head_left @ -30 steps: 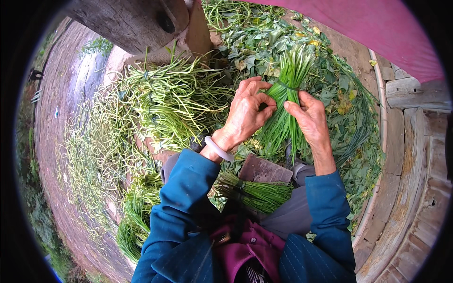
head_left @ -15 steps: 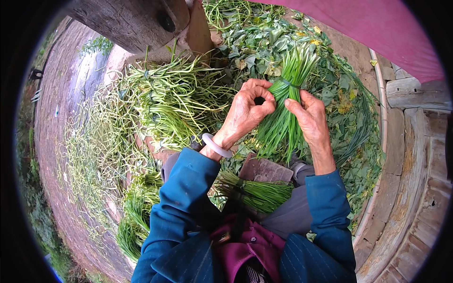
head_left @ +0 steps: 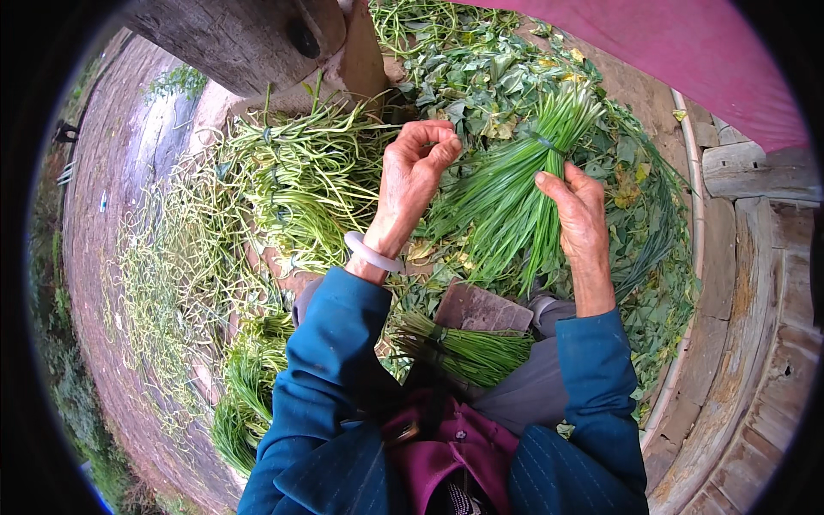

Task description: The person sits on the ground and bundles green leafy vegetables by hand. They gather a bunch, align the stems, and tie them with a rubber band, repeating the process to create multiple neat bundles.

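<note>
My right hand grips a bunch of garlic chives by its side, thumb across the front. A dark green band circles the bunch near its pale ends, which point up and away, while the green blades fan down to the left. Left of the bunch and apart from it, my left hand is raised, thumb and forefinger pinched together. Whatever is between those fingertips is too small to make out. A second tied chive bunch lies across my lap, beside a brown wooden board.
Tied bundles of pale green stalks are heaped at the left, with loose stalks strewn beyond. More chives lie at lower left. Leafy vines cover the ground ahead. A wooden post stands at upper left, timber at right.
My left hand has drawn away from the bunch, to the left and slightly up, still pinched. The bunch in my right hand has tilted to the right at its top, and its blades spread wider.
</note>
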`<state>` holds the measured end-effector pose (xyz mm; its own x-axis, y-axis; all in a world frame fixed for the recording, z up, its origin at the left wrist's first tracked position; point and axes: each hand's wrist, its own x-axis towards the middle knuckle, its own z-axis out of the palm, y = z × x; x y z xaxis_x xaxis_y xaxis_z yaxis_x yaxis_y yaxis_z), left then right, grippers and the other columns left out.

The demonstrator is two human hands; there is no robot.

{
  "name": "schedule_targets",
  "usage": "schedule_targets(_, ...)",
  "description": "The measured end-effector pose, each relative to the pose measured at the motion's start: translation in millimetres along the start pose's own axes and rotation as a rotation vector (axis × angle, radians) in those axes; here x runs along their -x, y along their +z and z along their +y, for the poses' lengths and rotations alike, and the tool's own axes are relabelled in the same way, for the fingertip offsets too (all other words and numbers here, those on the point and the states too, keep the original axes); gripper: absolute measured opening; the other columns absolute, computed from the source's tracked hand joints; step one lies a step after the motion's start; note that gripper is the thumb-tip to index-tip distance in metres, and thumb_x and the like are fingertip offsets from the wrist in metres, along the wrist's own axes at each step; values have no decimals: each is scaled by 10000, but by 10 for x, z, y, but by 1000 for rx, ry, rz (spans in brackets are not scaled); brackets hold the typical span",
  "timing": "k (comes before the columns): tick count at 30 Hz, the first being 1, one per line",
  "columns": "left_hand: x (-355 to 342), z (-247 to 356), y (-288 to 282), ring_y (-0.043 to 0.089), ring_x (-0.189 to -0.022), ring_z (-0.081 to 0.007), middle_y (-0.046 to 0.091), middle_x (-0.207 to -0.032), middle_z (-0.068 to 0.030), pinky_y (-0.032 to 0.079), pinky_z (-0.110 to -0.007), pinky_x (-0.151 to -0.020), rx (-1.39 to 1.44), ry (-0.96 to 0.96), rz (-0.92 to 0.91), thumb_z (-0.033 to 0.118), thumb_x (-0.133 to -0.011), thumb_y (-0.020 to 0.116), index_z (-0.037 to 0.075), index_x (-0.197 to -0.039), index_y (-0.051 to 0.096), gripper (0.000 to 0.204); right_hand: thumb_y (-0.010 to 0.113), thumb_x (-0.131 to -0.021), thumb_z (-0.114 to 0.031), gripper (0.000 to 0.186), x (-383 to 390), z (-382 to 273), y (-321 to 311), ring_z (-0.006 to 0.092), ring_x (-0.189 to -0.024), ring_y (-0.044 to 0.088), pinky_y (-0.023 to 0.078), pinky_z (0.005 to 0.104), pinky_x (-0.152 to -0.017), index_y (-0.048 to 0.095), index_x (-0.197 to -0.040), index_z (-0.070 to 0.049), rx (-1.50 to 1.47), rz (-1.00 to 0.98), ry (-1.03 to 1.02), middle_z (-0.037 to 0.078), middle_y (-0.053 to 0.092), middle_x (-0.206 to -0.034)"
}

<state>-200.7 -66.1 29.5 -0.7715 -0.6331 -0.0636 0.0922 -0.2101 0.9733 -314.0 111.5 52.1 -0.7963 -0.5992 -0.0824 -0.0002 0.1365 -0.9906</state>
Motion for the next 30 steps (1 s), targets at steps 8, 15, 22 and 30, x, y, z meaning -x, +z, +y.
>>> schedule_targets(8,-56,-171,-206,534,-921,-265,599,-828,-71,404,-395,-739,-1358,430,51,131,-704,669,72,-771,598,114,613,-827,-108,206,-45,39,-118,67,-685,456,388,241,-628,614,-984,25,109,98,-57,-10,588,-790)
schedule_targets(15,-60,-64,-41,452,-1150,-375,578,-1039,-112,386,-465,-936,-937,661,135,18,-707,612,81,-873,670,187,614,-827,-99,204,-34,44,-129,70,-692,464,398,245,-643,618,-991,22,145,96,-50,-8,593,-796)
schedule_targets(22,134,69,186,537,-1014,-278,567,-1066,-130,455,-344,-830,-683,327,-289,382,-734,755,47,-1161,574,572,609,-833,-117,231,-27,22,-77,77,-710,491,415,250,-664,624,-1009,32,131,-1,56,0,609,-828)
schedule_targets(30,108,-17,116,571,-712,-104,647,-774,-36,473,-261,-662,-139,-113,-415,186,-790,728,-17,-1030,640,327,639,-816,-172,338,17,-84,-30,87,-826,543,433,247,-788,605,-1077,40,-121,-163,117,24,631,-944)
